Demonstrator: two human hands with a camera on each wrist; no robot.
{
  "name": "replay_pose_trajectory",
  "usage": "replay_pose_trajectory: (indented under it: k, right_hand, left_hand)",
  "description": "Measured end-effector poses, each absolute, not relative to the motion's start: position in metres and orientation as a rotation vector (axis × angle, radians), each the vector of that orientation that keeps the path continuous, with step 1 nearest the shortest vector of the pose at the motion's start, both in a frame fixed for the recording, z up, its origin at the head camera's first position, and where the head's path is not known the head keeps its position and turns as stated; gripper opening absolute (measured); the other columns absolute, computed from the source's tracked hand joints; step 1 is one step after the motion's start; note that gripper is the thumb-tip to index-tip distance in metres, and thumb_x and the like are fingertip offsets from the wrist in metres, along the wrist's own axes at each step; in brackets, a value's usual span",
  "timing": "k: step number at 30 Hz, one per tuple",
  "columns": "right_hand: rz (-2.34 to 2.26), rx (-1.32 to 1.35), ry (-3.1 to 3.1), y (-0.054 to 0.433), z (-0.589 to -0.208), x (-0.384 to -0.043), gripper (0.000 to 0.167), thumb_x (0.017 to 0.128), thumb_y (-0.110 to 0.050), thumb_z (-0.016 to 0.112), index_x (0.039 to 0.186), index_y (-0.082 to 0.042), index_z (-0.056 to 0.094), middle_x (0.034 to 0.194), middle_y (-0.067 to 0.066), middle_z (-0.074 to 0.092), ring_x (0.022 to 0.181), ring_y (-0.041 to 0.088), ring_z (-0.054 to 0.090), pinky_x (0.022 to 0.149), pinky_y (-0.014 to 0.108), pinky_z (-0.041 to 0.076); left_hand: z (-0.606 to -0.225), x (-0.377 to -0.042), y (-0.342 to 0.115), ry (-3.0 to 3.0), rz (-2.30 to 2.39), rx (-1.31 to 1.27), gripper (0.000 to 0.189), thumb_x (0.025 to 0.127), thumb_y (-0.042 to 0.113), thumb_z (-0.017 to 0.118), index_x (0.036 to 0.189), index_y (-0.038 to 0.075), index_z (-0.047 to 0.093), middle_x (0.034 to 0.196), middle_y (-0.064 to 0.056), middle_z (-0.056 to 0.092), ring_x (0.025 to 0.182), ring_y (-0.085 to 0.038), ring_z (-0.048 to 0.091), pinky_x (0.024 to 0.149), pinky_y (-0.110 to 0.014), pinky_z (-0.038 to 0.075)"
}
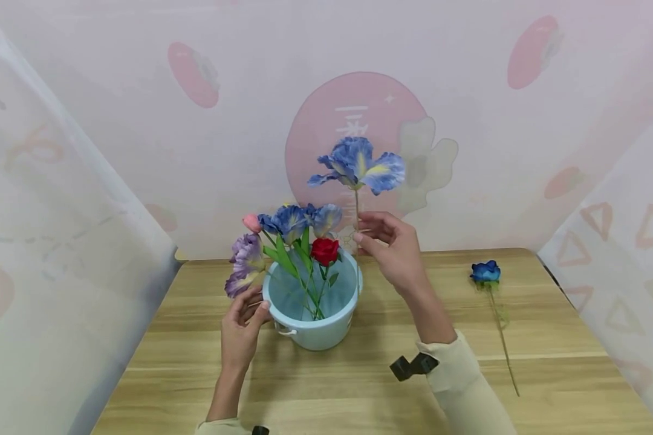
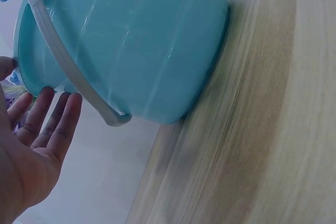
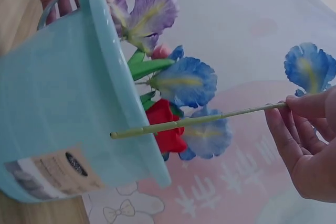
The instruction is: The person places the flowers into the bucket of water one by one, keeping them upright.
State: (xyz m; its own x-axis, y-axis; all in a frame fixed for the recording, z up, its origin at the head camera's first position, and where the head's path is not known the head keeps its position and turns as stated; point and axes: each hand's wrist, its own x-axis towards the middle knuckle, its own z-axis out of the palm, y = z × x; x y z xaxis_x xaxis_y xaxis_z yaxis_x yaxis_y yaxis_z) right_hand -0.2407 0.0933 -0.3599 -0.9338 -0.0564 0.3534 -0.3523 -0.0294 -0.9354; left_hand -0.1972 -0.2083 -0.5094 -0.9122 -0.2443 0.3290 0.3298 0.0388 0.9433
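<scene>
A light blue plastic bucket [image 1: 321,337] stands on the table, with several artificial flowers leaning in it, among them a red rose [image 1: 324,251], blue irises [image 1: 289,222], a pink tulip [image 1: 251,223] and a purple iris [image 1: 247,257]. At its left rim, my left hand [image 1: 239,338] holds the edge between thumb and fingers. My right hand [image 1: 394,254] pinches the stem of another blue iris [image 1: 383,172], bloom up, beside the bucket's right rim. In the right wrist view that stem [image 3: 210,119] slants down across the bucket's outside, its lower end overlapping the wall.
On the right of the wooden table [image 1: 381,393] lies a dark blue rose [image 1: 485,273] with a long stem. A pale printed backdrop [image 1: 239,151] rises behind the table and along both sides. The bucket's handle [image 2: 68,64] hangs down its outside.
</scene>
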Motion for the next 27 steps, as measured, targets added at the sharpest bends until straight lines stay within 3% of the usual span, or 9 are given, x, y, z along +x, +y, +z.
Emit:
replay_pose_trajectory:
  k: [9, 15, 18, 23, 27]
  right_hand:
    - [2.017, 0.541, -2.027, 0.064, -0.343, -0.248, 0.033, 0.097, 0.003, 0.075, 0.130, 0.001, 0.072, 0.123, 0.029, 0.073, 0.104, 0.037, 0.076, 0.078, 0.039, 0.070]
    - [1.971, 0.554, -2.089, 0.045, -0.334, -0.252, 0.033, 0.099, 0.000, 0.075, 0.131, -0.005, 0.074, 0.121, 0.019, 0.076, 0.108, 0.028, 0.075, 0.083, 0.034, 0.069]
    - [1.959, 0.576, -2.105, 0.035, -0.335, -0.256, 0.032, 0.099, -0.001, 0.075, 0.131, -0.006, 0.074, 0.122, 0.020, 0.076, 0.107, 0.028, 0.075, 0.087, 0.040, 0.069]
    - [1.976, 0.611, -2.102, 0.017, -0.341, -0.261, 0.033, 0.098, 0.001, 0.074, 0.131, -0.001, 0.073, 0.122, 0.027, 0.075, 0.101, 0.036, 0.076, 0.084, 0.051, 0.068]
    - [1.958, 0.636, -2.121, 0.003, -0.348, -0.265, 0.034, 0.098, 0.004, 0.073, 0.132, 0.005, 0.071, 0.121, 0.027, 0.076, 0.099, 0.042, 0.076, 0.077, 0.041, 0.070]
  left_hand:
    - [-0.511, -0.198, -0.209, -1.921, -1.932, -0.085, 0.037, 0.101, -0.002, 0.070, 0.137, -0.008, 0.065, 0.114, 0.005, 0.075, 0.094, -0.007, 0.077, 0.073, -0.027, 0.068]
    - [-0.512, -0.198, -0.209, -1.922, -1.936, -0.086, 0.037, 0.101, -0.002, 0.069, 0.137, -0.007, 0.065, 0.117, -0.002, 0.074, 0.095, -0.008, 0.077, 0.072, -0.026, 0.068]
    - [-0.512, -0.198, -0.209, -1.924, -1.932, -0.083, 0.037, 0.101, -0.001, 0.070, 0.138, -0.007, 0.065, 0.117, -0.003, 0.074, 0.095, -0.008, 0.077, 0.072, -0.026, 0.068]
    - [-0.513, -0.199, -0.209, -1.937, -1.922, -0.084, 0.037, 0.102, 0.000, 0.069, 0.138, -0.005, 0.065, 0.119, -0.003, 0.074, 0.097, -0.008, 0.077, 0.072, -0.027, 0.068]
    - [-0.514, -0.199, -0.209, -1.936, -1.922, -0.089, 0.037, 0.102, 0.000, 0.069, 0.138, -0.004, 0.066, 0.120, -0.006, 0.074, 0.097, -0.009, 0.077, 0.072, -0.028, 0.068]
